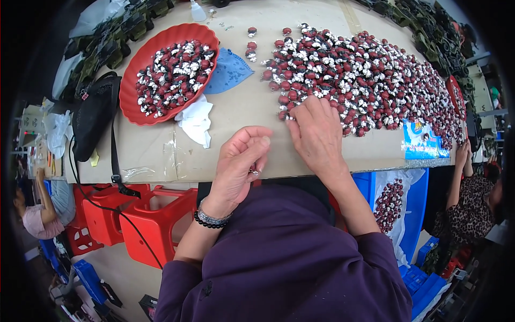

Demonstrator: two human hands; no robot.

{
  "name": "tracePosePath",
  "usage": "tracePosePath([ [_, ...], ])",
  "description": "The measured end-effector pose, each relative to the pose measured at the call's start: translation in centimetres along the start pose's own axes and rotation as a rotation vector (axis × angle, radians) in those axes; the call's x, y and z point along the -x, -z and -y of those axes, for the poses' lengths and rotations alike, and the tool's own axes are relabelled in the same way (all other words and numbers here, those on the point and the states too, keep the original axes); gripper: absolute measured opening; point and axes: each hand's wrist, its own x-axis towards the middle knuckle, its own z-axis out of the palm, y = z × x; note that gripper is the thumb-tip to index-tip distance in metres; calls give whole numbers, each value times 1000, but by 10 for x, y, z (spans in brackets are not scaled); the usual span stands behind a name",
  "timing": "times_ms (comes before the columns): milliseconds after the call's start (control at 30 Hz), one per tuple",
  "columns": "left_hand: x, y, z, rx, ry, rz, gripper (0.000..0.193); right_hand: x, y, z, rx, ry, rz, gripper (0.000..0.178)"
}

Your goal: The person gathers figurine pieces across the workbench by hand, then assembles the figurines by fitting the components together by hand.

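Over the bare table edge, my left hand [241, 163] has its fingers curled in, thumb against the index finger. A small metal ring [254, 173] shows at its lower fingers; whether it is worn or held is unclear. My right hand [319, 134] rests palm down at the near left edge of a wide pile of small red, black and white pieces [343, 70]. Its fingers are bent and close together, and its fingertips are partly hidden, so what they grip cannot be seen. A few similar pieces [251, 45] lie apart, left of the pile.
A red scalloped bowl [129, 86] holds more such pieces, beside a blue cloth [228, 72] and white tissue [196, 121]. A black bag [96, 115] lies left. Red stools [155, 214] and a blue bin [416, 214] stand below the edge. Other people sit at both sides.
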Motion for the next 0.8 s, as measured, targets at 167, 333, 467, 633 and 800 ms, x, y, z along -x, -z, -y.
tracePosePath([
  [167, -6, 0, 0, 46, -54, -26, 35, -1, 8, 6, -252, 27, -91, 20],
  [333, -11, 0, 6, 213, -11, 68, 31, 3, 11, 18, -270, 164, -207, 19],
  [467, -11, 4, 8, 268, 12, 125, 29, 6, 15, 22, -263, 182, -175, 21],
  [633, -10, 6, 10, 266, 34, 113, 27, 10, 13, 21, -312, 198, -158, 24],
  [800, -9, 8, 8, 272, 25, 89, 28, 5, 29, -3, -251, 159, -217, 17],
])
